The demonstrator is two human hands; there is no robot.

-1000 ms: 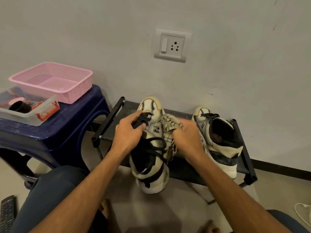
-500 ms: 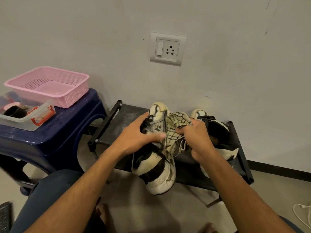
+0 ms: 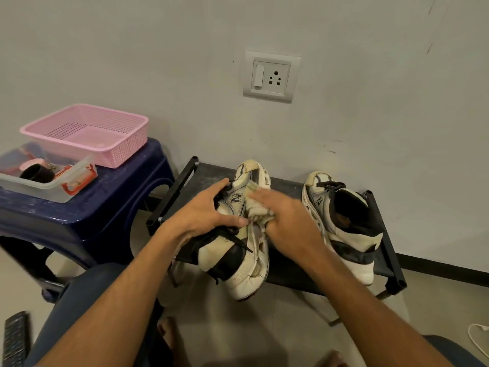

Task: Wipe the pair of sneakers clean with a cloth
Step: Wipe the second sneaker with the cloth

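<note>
Midway, seemingly: left hand (image 3: 209,215) grips one sneaker (image 3: 238,260), right hand (image 3: 285,218) clutches the cloth (image 3: 258,211) against its side; the other sneaker (image 3: 341,229) sits on the rack (image 3: 391,247), likely unwiped.

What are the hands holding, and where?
The left hand grips one sneaker around its laced middle. The right hand holds a bunched cloth against that sneaker's side.
</note>
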